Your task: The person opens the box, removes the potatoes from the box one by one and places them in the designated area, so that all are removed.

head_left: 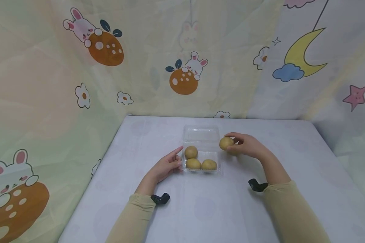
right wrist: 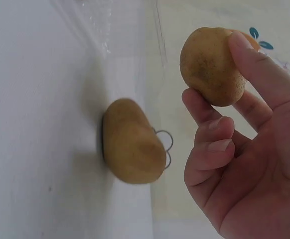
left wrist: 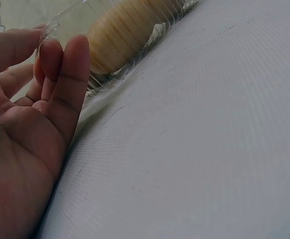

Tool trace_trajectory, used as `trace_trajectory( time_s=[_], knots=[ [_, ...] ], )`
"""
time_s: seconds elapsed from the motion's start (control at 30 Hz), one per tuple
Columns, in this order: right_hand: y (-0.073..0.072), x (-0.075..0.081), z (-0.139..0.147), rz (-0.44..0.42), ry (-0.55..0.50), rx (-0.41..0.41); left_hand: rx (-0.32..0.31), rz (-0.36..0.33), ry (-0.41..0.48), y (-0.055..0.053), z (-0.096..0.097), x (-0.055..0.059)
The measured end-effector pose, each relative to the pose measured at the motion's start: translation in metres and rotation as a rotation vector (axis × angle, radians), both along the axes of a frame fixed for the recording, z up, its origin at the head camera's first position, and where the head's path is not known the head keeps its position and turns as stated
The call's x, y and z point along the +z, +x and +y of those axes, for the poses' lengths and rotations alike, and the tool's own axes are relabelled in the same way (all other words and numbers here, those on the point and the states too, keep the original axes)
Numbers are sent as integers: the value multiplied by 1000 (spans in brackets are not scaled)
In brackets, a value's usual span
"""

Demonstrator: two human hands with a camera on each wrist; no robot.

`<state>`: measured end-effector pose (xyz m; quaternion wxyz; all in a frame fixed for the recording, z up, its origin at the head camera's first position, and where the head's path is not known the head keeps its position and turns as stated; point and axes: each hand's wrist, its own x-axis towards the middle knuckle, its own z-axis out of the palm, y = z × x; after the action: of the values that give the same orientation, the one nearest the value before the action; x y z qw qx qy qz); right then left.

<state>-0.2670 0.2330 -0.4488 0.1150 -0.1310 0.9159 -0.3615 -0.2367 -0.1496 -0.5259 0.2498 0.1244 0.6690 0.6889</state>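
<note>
A clear plastic box [head_left: 204, 156] lies open on the table, holding a rounder potato [head_left: 191, 152] at its back left, another potato [head_left: 193, 164] at the front left and a third potato [head_left: 209, 164] at the front right. My left hand [head_left: 165, 167] holds the box's left edge, its index finger stretched along the side. In the left wrist view, curled fingers [left wrist: 77, 64] meet the clear wall. Right of the box, my right hand [head_left: 246, 145] pinches a potato [right wrist: 210, 67] between thumb and fingers, raised off the table. A further potato [right wrist: 132, 142] rests on the table below it.
The box's hinged lid [head_left: 200, 134] lies folded back toward the far side. A white cloth covers the table [head_left: 200, 209], and a printed curtain [head_left: 146, 67] hangs behind its far edge. Black wrist bands [head_left: 160, 199] sit at both sleeves.
</note>
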Motion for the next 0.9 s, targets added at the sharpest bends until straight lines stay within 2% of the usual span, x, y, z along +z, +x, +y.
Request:
trace_trajectory(
  time_s=[0.4, 0.9],
  knots=[
    [9, -15, 46, -53, -25, -133, -9, 16, 7, -3, -1, -6],
    [19, -41, 84, -93, -71, -225, 10, 8, -9, -3, 0, -6]
  ],
)
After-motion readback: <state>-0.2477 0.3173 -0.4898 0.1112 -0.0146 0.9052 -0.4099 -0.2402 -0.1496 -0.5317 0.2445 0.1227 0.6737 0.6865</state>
